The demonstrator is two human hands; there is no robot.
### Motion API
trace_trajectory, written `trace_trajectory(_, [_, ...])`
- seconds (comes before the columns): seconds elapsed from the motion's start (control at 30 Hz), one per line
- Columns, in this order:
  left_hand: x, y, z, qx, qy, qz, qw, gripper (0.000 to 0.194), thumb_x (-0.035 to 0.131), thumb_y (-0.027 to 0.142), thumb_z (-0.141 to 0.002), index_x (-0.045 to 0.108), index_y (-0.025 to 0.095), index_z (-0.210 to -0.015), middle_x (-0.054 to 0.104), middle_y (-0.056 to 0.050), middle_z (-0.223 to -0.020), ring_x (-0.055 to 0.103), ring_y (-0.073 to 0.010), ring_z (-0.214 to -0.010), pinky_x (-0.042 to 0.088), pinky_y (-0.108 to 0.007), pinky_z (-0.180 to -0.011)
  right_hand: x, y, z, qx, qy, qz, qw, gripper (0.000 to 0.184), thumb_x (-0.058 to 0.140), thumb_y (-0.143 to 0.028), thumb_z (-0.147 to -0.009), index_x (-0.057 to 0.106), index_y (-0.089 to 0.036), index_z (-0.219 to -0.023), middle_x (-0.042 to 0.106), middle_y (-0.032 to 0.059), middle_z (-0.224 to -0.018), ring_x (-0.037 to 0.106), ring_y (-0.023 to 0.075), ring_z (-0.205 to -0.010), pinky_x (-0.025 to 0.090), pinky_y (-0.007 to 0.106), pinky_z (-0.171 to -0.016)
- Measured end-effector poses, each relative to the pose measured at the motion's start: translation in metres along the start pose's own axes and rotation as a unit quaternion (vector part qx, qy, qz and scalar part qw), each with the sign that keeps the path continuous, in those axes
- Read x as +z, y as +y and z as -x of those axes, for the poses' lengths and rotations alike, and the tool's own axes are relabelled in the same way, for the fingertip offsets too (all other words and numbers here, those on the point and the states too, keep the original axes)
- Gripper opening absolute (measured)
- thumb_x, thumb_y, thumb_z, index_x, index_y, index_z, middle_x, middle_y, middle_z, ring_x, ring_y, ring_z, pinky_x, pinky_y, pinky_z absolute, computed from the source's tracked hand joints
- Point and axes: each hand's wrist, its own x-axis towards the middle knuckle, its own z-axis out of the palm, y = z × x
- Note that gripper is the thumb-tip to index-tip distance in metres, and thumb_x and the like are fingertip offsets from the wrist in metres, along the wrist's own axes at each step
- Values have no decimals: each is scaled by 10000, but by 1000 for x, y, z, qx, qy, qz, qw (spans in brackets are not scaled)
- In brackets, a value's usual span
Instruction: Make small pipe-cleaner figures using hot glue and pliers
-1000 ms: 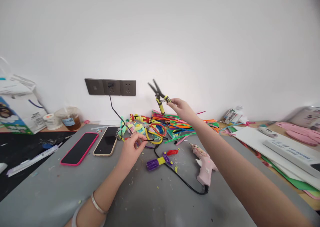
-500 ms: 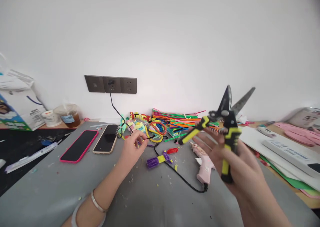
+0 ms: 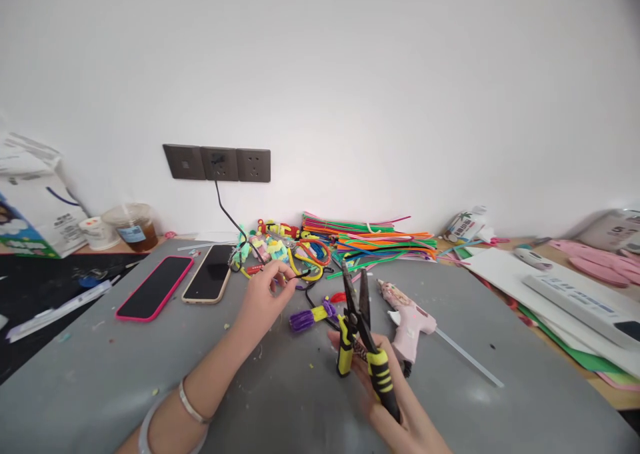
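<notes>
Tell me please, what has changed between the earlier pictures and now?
The right hand brought the cutters from near the wall, first to the right and closer, then back left and lower; it never let go of them. The glue stick, hidden before, now shows. The left hand still pinches a dark strand; the glue gun and both phones stayed in place.

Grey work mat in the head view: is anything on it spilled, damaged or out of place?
Nothing looks spilled or broken. It is a bit untidy: small scraps dot the grey mat, and the pink glue gun lies on its side with no stand visible, its pale stick jutting out behind.
</notes>
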Motion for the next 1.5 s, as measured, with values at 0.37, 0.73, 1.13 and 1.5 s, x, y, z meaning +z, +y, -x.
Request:
trace_trajectory(0.37, [1, 3, 4, -26, -23, 84, 996, 88, 571, 258, -835, 531, 212, -771, 662, -17, -795, 671, -167, -735, 483, -246, -617, -16, -15, 8, 128, -36, 103, 986, 590, 540, -616, -838, 677, -171, -1200, 754, 77, -931, 695, 238, -834, 562, 269, -818])
trace_trajectory(0.73, [2, 19, 10, -72, -120, 201, 970, 144, 589, 206, -778, 464, 217, -706, 686, -16, -778, 754, -229, -871, 564, -276, -714, -5, -16, -1, 72, -46, 228, 970, 330, 524, -458, -793, 698, -204, -914, 722, 19, -721, 644, 206, -680, 517, 224, -639])
trace_trajectory(1.13, [1, 20, 10, -74, -117, 190, 972, 126, 599, 190, -736, 486, 216, -686, 703, -26, -773, 751, -215, -843, 590, -317, -800, 0, -8, -2, 11, -14, 233, 972, 191, 521, -354, -774, 655, -225, -818, 659, -7, -632, 570, 183, -562, 449, 242, -527])
trace_trajectory(1.5, [1, 18, 12, -47, -111, 169, 978, 118, 581, 179, -752, 497, 216, -679, 702, -22, -752, 739, -203, -885, 592, -285, -772, 1, -4, -2, 7, -13, 249, 968, 168, 502, -327, -781, 628, -225, -822, 694, 25, -733, 607, 202, -643, 464, 261, -598])
